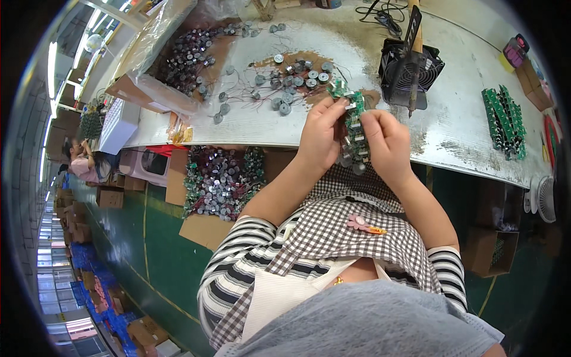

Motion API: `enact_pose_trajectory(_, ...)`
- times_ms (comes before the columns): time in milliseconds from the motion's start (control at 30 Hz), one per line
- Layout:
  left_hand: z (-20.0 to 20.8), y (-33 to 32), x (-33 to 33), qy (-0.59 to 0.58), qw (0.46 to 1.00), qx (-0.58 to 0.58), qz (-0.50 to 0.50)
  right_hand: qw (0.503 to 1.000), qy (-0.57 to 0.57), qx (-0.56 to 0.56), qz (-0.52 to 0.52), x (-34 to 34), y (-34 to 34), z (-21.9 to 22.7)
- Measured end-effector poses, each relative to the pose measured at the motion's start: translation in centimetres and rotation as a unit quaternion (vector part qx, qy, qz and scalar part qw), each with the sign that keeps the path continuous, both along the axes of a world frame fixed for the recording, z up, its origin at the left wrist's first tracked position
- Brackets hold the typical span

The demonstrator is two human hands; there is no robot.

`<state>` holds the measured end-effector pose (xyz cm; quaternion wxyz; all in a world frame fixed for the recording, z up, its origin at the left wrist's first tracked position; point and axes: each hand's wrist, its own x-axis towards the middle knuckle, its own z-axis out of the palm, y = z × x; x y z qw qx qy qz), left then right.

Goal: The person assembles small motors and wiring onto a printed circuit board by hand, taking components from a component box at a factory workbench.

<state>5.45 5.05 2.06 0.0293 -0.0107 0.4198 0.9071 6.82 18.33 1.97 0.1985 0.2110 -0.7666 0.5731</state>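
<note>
Over the front edge of the table, both my hands hold a long green circuit board strip (355,122) between them. My left hand (321,132) pinches its left side with thumb and fingers. The thumb and curled fingers of my right hand (386,140) close on the right side. White connectors line the strip, and several small round motors hang near its lower end, partly hidden by my hands. Just beyond my left hand, loose silver motors (285,109) with thin wires lie scattered on the white table (256,128).
A cardboard box (128,89) at the back left spills motors. Under the table stands an open box of boards and motors (217,184). A black fan (410,62) stands at the back, with more green boards (504,122) at right. A person (83,163) sits far left.
</note>
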Motion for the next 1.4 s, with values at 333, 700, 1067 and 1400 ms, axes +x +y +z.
enact_pose_trajectory(333, -0.2, -2.8, -0.6, -0.105, 0.972, 0.144, -0.154, 0.972, 0.221, 0.07, 0.037, -0.2, -1.3, -0.6)
enact_pose_trajectory(700, -1.1, -0.1, 2.1, 0.106, 0.991, -0.022, 0.073, 0.995, -0.077, -0.05, 0.023, 1.5, -1.7, -0.5)
enact_pose_trajectory(1067, -0.7, -0.5, 2.5, 0.027, 0.999, -0.003, -0.028, 0.99, 0.136, 0.019, -0.012, 0.5, -0.9, -0.3)
enact_pose_trajectory(1400, -8.3, -5.4, 4.0, 0.007, 0.923, 0.189, -0.334, 0.954, 0.262, 0.146, -0.018, 1.5, -0.9, -1.7)
